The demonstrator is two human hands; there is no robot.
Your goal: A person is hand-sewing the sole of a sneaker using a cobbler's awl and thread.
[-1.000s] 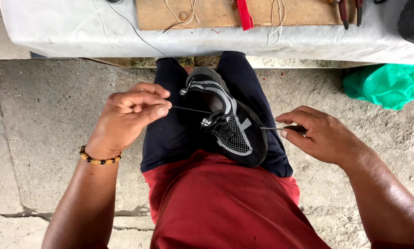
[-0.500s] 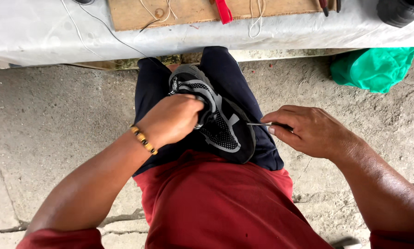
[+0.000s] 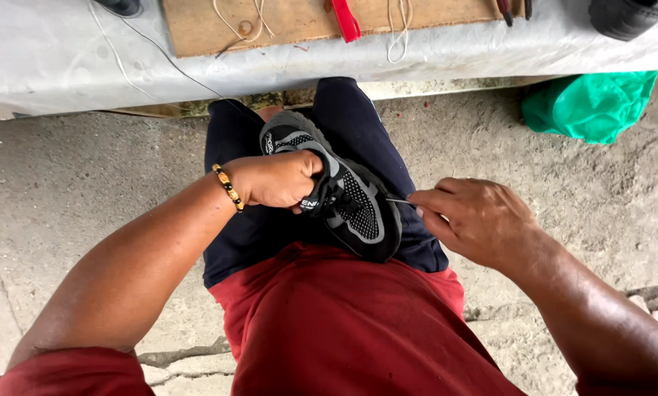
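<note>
A black and grey sports shoe [image 3: 358,209] lies on my lap, its toe pointing away from me. My left hand [image 3: 274,178] wraps around the shoe's middle and grips it. My right hand [image 3: 475,218] is just right of the shoe and pinches a thin metal needle [image 3: 398,201] whose tip points at the shoe's side. I sit in dark blue shorts and a red shirt. A beaded bracelet [image 3: 227,186] circles my left wrist.
A table under a grey sheet [image 3: 72,59] runs across the top, with a brown board [image 3: 285,22], loose cords, a red tool handle [image 3: 346,20] and a black object [image 3: 622,16] on it. A green bag [image 3: 589,104] lies on the cracked concrete floor at right.
My left hand let the taut thread go slack, moved right and closed around the shoe. My right hand stayed beside the shoe with the needle.
</note>
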